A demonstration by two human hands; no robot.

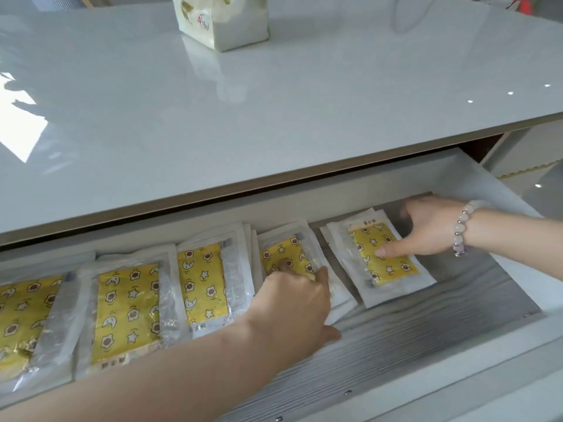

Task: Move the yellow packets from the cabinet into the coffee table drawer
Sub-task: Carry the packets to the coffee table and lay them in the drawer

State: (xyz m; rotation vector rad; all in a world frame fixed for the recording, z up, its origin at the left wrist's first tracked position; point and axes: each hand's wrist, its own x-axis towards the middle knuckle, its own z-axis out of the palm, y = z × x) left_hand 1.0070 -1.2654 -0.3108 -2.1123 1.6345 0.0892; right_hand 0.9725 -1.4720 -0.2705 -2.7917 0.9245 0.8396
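Note:
The coffee table drawer (457, 339) stands pulled out, its floor a grey wood grain. Several yellow packets with star, moon and flower prints lie in a row along its back, in small stacks. My left hand (292, 303) rests flat on the fourth stack (283, 251), a fingertip on its yellow face and the thumb at its front edge. My right hand (432, 226), with a bead bracelet at the wrist, presses its thumb on the rightmost packet (380, 254) while the fingers curl over that stack's far right edge.
The glossy white table top (274, 102) overhangs the drawer's back. A tissue pack (222, 19) stands on it at the far middle. The drawer's front right floor is bare wood grain. Further packets (128, 309) fill the left end.

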